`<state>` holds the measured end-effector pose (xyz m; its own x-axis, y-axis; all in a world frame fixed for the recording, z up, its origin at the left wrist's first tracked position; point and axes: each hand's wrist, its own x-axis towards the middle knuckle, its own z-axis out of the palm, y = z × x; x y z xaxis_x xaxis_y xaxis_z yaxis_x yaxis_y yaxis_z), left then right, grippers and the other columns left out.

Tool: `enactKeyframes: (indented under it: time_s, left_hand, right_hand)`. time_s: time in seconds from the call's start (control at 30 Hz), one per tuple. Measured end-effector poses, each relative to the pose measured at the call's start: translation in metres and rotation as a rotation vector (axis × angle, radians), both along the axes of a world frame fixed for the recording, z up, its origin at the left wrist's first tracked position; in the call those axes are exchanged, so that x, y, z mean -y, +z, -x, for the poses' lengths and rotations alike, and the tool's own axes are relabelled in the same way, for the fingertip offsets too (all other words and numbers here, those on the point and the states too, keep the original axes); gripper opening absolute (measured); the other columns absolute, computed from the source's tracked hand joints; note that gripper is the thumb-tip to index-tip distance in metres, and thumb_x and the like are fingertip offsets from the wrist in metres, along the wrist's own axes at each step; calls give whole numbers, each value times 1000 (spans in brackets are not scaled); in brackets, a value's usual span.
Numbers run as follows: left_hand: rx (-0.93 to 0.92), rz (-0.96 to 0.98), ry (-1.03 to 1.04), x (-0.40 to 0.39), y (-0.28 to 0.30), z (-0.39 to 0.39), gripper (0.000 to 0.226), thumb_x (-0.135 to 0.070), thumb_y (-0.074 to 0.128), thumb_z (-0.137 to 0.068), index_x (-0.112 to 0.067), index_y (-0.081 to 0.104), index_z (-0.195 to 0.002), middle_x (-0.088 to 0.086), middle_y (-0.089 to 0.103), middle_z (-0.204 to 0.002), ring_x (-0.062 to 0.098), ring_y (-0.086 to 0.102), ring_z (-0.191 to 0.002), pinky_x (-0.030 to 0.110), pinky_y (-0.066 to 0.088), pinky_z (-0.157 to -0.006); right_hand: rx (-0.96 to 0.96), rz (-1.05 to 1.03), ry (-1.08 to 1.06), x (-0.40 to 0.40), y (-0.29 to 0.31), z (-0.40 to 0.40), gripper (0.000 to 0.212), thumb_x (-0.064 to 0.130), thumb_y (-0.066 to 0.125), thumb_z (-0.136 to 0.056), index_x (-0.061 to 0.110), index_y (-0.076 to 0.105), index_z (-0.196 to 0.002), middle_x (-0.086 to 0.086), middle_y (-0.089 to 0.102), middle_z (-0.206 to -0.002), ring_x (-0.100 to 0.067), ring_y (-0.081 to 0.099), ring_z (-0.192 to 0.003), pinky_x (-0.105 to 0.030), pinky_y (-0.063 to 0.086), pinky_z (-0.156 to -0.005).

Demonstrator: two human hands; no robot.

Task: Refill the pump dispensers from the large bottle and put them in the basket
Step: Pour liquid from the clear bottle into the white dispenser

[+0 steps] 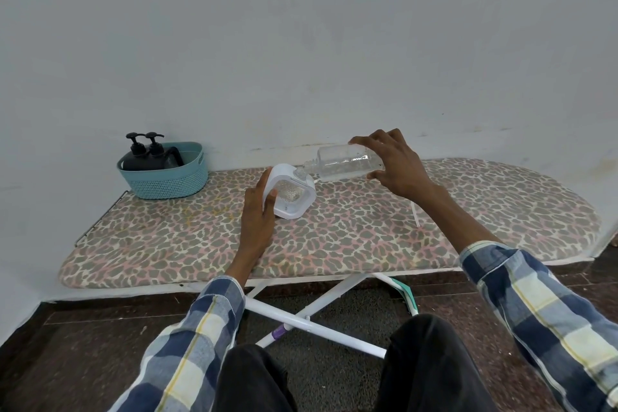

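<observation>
From the head camera, the right hand (396, 162) holds the large bottle (347, 163) by its base end, fingers (374, 139) curled over the top and thumb under it, so the bottle lies almost level with its neck pointing left. The neck meets the top opening of a white dispenser (291, 192) standing on the leopard-print ironing board (468, 211). The left hand (259, 207) steadies that dispenser, its palm and fingers wrapped round the left side and the thumb resting on the front edge.

The bottle is clear, rigid-looking plastic and appears nearly empty, so it is probably light and easy to tip; wet walls could make it slippery, and the grip at the base gives good control of the angle. The dispenser looks like a hard, smooth shell with a clear window. With little in it, it is likely light and could slide or tip on the padded cover, so holding it low on the flank seems sensible.

At the far left of the board sits a teal basket (167, 182), against the wall, with two black pump dispensers (143, 152) already standing inside it, well apart from the pouring.
</observation>
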<state>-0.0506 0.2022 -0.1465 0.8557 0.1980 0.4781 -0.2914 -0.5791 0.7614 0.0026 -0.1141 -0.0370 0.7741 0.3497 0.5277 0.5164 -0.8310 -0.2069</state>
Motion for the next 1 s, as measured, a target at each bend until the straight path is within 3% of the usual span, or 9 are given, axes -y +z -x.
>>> enactKeyframes:
  time_s: [0.13,0.3,0.47,0.7,1.0]
  left_hand:
    - [-1,-5,12,1,2,2,50,-38,39,-116,-40,33,-166,6,49,-148,11,49,-124,31,39,-104]
    - [0,-17,4,0,0,1,50,-38,39,-117,-42,32,-166,4,47,-155,5,45,-125,30,37,-105]
    - [-4,-11,7,1,2,2,50,-39,38,-117,-42,33,-166,7,48,-148,14,50,-126,32,40,-105]
    - [-6,-21,7,1,2,2,50,-40,38,-117,-42,32,-166,4,46,-158,4,44,-128,29,36,-107]
    - [-12,-11,9,2,3,4,50,-39,38,-117,-41,32,-166,5,47,-155,6,45,-127,30,37,-106]
  right_hand:
    - [12,1,3,0,1,1,88,17,92,-79,44,48,-150,7,54,-137,-23,41,-129,-39,52,-82]
    - [16,-2,3,0,2,2,87,17,92,-79,44,49,-150,7,55,-137,-23,41,-129,-38,50,-82]
    - [32,6,0,0,5,3,87,16,92,-78,42,50,-149,6,55,-137,-24,41,-129,-40,52,-82]
    - [49,20,0,-1,7,3,86,15,93,-77,40,52,-149,5,56,-136,-24,42,-128,-41,53,-81]
    - [80,38,2,-2,9,4,87,11,93,-76,39,53,-148,4,56,-136,-26,43,-127,-40,53,-79]
